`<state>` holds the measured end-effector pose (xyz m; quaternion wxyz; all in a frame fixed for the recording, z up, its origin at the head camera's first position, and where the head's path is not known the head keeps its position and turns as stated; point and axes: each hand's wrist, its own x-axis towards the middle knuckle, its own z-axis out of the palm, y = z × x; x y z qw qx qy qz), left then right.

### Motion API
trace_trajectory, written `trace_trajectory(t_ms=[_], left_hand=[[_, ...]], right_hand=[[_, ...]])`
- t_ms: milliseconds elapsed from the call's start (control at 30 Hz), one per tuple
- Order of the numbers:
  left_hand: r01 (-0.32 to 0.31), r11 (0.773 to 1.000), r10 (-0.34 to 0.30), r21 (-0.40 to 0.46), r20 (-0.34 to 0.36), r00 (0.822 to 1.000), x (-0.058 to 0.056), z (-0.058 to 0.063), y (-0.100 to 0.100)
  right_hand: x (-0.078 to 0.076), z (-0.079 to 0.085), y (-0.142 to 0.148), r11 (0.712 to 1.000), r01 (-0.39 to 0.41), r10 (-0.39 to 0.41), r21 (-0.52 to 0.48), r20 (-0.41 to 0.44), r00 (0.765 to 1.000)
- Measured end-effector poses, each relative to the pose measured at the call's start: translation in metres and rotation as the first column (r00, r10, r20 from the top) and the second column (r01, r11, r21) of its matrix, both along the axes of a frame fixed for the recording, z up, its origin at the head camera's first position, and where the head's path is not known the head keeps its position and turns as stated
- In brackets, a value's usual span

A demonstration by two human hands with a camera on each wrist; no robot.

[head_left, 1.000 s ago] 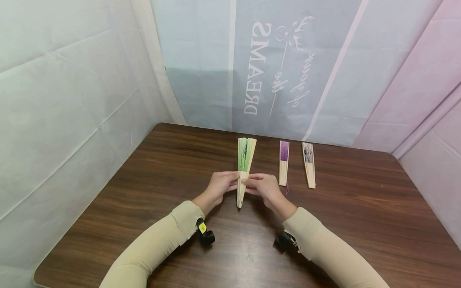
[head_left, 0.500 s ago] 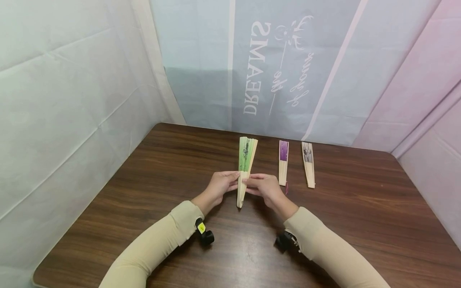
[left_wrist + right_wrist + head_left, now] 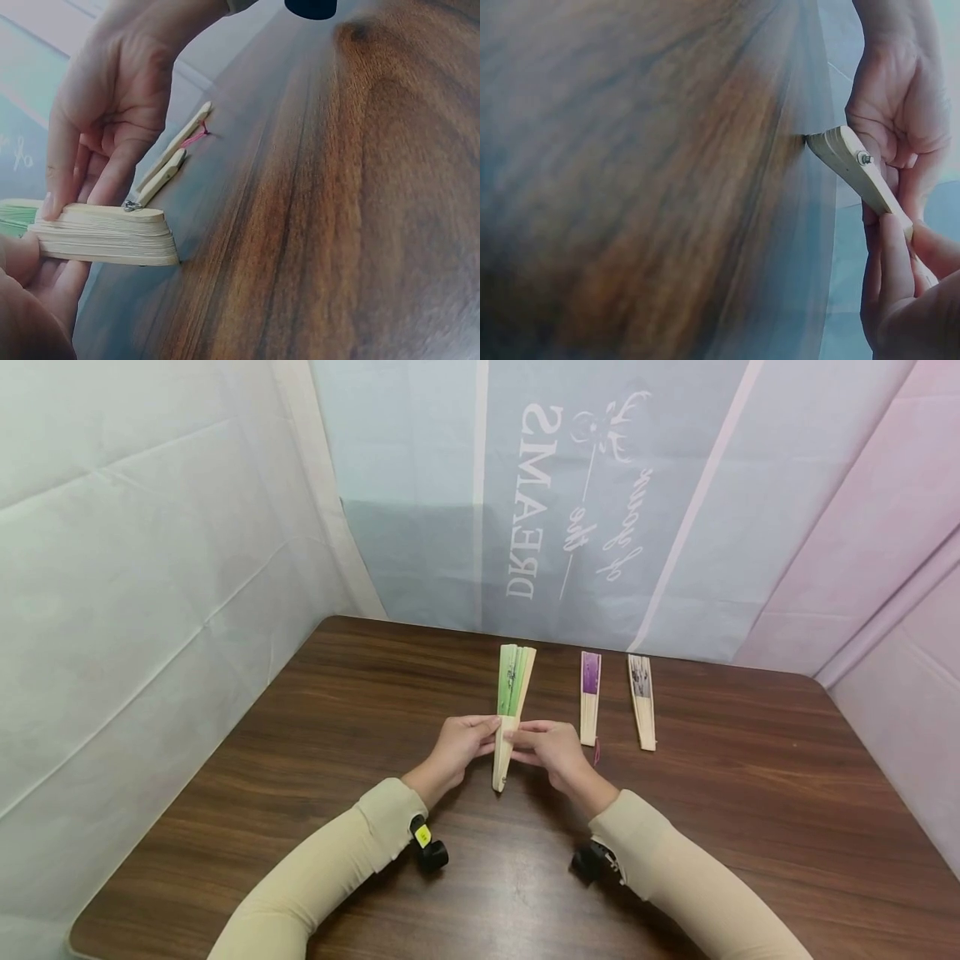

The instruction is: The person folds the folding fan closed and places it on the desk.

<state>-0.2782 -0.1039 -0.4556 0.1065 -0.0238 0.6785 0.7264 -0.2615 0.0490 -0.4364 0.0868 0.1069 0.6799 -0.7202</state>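
A green folding fan (image 3: pixel 512 681) with pale wooden ribs is held between both hands in the middle of the head view, its leaf slightly spread and pointing away from me. My left hand (image 3: pixel 459 747) pinches the ribs from the left, just below the green leaf. From the right, my right hand (image 3: pixel 551 745) pinches the same ribs with its thumb on top. The left wrist view shows the stacked rib edges of the fan (image 3: pixel 112 236) between the fingers. A metal pivot pin (image 3: pixel 865 158) sits at the narrow end of the fan in the right wrist view.
A purple folding fan (image 3: pixel 591 693) with a pink tassel (image 3: pixel 597 752) lies folded to the right on the brown wooden table (image 3: pixel 337 718). Beside it lies a folded grey-patterned fan (image 3: pixel 642 702). Fabric sheets (image 3: pixel 420 527) hang behind the table and along its sides.
The green fan's top has tilted very slightly to the right. Both hands keep their grip in nearly the same place; the other fans lie as before.
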Motion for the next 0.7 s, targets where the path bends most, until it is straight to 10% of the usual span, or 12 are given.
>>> trace_trajectory(t_ms=[700], left_hand=[[-0.037,0.999,0.037,-0.026,-0.004,0.999,-0.0004,-0.0005,0.0038]], right_hand=[[0.0007,0.001,-0.0028,0.998,-0.008,0.012,0.062,-0.073,0.997]])
